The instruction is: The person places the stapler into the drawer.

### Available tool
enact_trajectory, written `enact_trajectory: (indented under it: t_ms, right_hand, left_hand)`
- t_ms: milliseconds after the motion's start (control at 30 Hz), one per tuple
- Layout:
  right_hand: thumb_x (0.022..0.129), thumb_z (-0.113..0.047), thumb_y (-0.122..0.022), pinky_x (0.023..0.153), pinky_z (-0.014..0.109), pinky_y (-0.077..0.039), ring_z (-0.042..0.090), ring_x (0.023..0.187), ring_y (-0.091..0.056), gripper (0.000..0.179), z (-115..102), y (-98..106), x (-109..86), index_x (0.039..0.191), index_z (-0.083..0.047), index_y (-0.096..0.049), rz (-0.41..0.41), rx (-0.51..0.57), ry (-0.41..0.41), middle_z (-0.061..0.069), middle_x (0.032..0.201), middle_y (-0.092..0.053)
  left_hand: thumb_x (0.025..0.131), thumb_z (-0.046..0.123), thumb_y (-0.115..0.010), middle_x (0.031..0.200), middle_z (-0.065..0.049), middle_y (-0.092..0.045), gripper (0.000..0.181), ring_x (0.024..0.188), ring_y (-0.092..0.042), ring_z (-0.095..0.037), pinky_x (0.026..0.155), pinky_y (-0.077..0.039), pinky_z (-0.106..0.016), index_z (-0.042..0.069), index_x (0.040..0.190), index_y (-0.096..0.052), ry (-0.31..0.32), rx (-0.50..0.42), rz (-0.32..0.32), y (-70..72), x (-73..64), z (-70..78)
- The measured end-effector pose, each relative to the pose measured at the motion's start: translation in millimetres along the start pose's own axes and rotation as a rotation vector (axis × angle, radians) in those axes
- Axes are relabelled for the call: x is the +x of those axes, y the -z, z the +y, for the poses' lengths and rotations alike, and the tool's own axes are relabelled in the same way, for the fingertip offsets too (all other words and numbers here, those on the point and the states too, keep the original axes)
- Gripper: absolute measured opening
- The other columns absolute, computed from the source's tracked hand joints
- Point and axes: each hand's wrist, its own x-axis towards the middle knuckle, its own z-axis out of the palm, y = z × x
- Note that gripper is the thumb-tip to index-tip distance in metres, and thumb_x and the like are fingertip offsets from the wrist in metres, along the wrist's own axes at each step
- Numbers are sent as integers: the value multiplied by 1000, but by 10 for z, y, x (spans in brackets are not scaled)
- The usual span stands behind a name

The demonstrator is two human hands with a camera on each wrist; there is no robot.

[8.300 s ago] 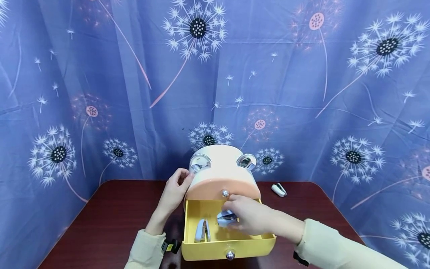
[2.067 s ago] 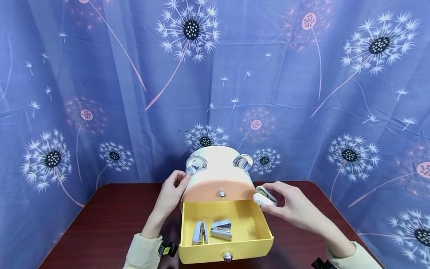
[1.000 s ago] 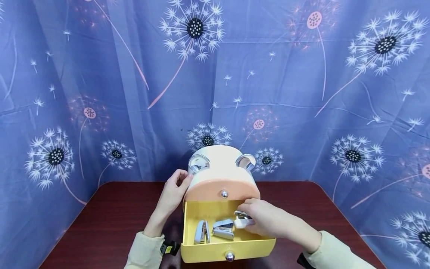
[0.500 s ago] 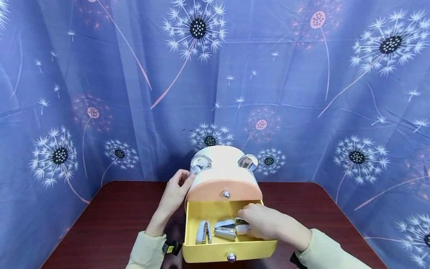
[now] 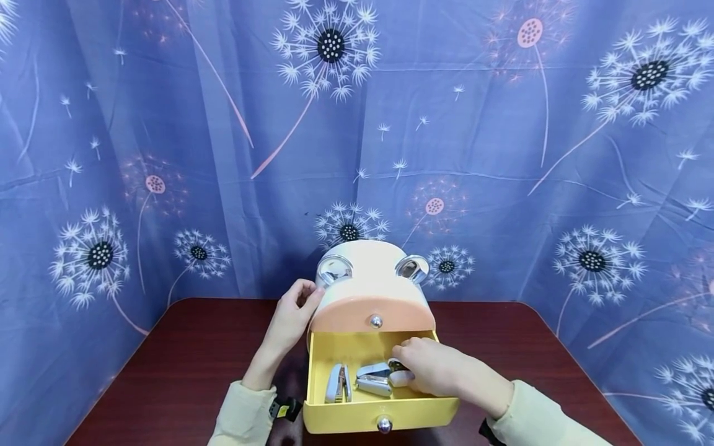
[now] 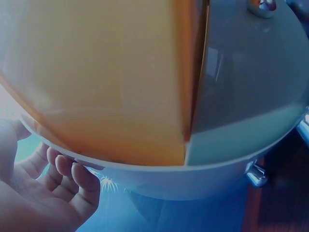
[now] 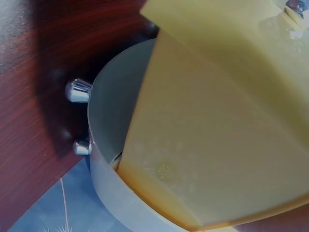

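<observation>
A drawer cabinet with a white body stands on the table, its yellow drawer pulled out. My left hand rests its fingers against the cabinet's left side; its loosely bent fingers also show at the rim in the left wrist view. Inside the drawer, my right hand holds a small white stapler, partly hidden by the fingers. Just left of it lies a blue-grey stapler. A second blue-grey stapler is farther left. In the right wrist view, the drawer's outside hides my right hand.
Above the open drawer is a closed peach drawer front with a silver knob. Two shiny round ears stick out of the cabinet top. Under everything is a dark red wooden table, with a blue dandelion curtain behind.
One blue-grey stapler went down in the drawer earlier. My right hand then picked the white stapler up from the table, brought it into the drawer and lowered it there. My left hand stayed put.
</observation>
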Motion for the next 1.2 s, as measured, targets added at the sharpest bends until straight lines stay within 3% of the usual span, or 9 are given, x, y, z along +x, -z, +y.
enact_trajectory:
  t_ms: [100,233,367,500,667,767,1000,1100,1200]
  right_hand:
    - [70,-21,-72,58,24,-41,6,66,-47,22,-3,4,-2,84,-14,-56,-4,4,-8,-8,73,-48]
    - [69,-28,-72,58,23,-40,4,67,-45,29,-2,42,-31,87,-14,-55,-3,57,-18,-8,76,-48]
    - [76,-41,-64,58,22,-37,5,66,-42,30,10,114,-89,89,-16,-52,48,121,-1,-8,79,-47]
    - [80,-47,-57,69,25,-42,6,80,-49,40,11,182,-177,101,-13,-56,174,119,27,-5,94,-52]
    - [81,-38,-60,83,26,-40,5,100,-48,38,-37,227,-295,110,-14,-56,350,89,22,-5,110,-52]
    - [81,-33,-62,82,25,-40,3,99,-48,34,-97,242,-364,110,-16,-56,447,94,34,-7,109,-52]
    - [82,-28,-61,79,19,-36,6,92,-47,24,-293,215,-499,103,-18,-58,691,77,139,-8,102,-50]
    - [83,-25,-58,77,21,-36,11,88,-47,19,-385,203,-521,98,-14,-60,809,67,225,-5,98,-51]
    - [84,-22,-58,72,23,-37,13,81,-48,17,-484,198,-526,95,-10,-62,900,48,318,-3,92,-52]
  left_hand:
    - [87,21,-56,74,-6,-51,15,66,-47,-17,60,-39,-25,7,90,-54,-4,2,-1,0,4,-22]
    - [85,27,-58,74,-4,-51,17,65,-47,-16,59,-39,-26,11,89,-55,6,-5,-8,-16,46,-192]
    - [84,36,-57,74,-1,-51,21,65,-48,-15,59,-40,-25,16,89,-54,11,-2,-19,-34,85,-348]
    - [84,40,-56,74,-2,-51,23,66,-48,-16,59,-40,-26,18,89,-53,-9,-1,-21,-43,95,-377]
    - [84,38,-56,74,-2,-51,22,66,-48,-16,59,-40,-26,17,89,-54,-12,-10,-19,-41,99,-366]
    - [84,35,-57,73,-2,-51,20,65,-48,-15,59,-39,-25,15,89,-55,4,-16,-18,-31,85,-317]
    - [86,20,-57,72,-6,-49,14,64,-46,-18,58,-38,-25,7,89,-54,0,-19,-6,-2,7,-28]
    - [86,21,-57,73,-5,-50,14,64,-46,-18,59,-38,-25,7,89,-54,1,-23,-6,-4,14,-47]
    - [86,27,-57,73,-4,-50,17,65,-47,-17,59,-39,-25,11,90,-54,6,-19,-13,-9,44,-173]
